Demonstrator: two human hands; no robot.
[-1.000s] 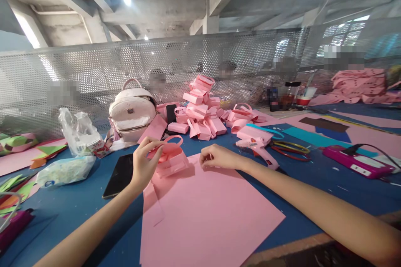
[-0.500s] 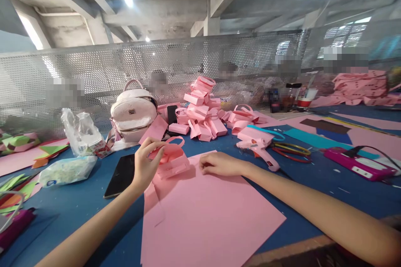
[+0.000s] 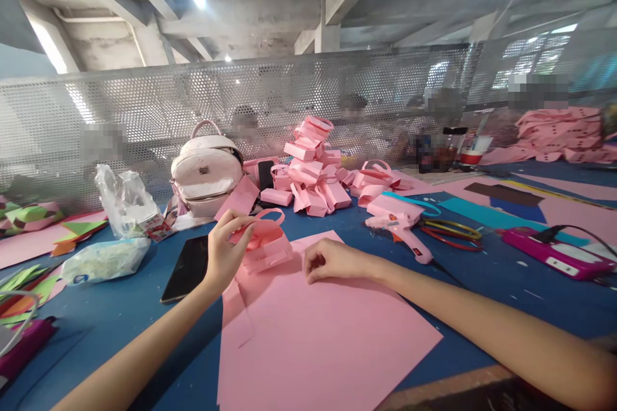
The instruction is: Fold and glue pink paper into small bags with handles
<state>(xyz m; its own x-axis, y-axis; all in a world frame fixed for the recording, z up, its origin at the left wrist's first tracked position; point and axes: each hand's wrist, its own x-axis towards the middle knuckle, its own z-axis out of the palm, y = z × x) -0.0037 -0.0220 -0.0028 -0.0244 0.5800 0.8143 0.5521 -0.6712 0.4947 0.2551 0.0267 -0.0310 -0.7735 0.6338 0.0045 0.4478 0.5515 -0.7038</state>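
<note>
My left hand point(image 3: 225, 252) is closed on a small pink paper basket point(image 3: 264, 245) with a looped handle, holding it at the far edge of a large pink paper sheet point(image 3: 318, 334). My right hand point(image 3: 332, 259) rests on that sheet just right of the basket, its fingers curled in; whether they pinch anything I cannot make out. A narrow pink paper strip point(image 3: 234, 314) lies along the sheet's left edge below my left wrist.
A black phone point(image 3: 187, 259) lies left of my left hand. Behind are a pale backpack point(image 3: 206, 173), a pile of pink paper baskets point(image 3: 313, 170), a pink glue gun point(image 3: 398, 226), a plastic bag point(image 3: 103, 260) and a magenta device point(image 3: 554, 252). A perforated metal screen point(image 3: 144, 109) backs the blue table point(image 3: 110, 314).
My right hand has slid back toward me along the pink sheet, slightly left. My left hand and the basket have stayed in place.
</note>
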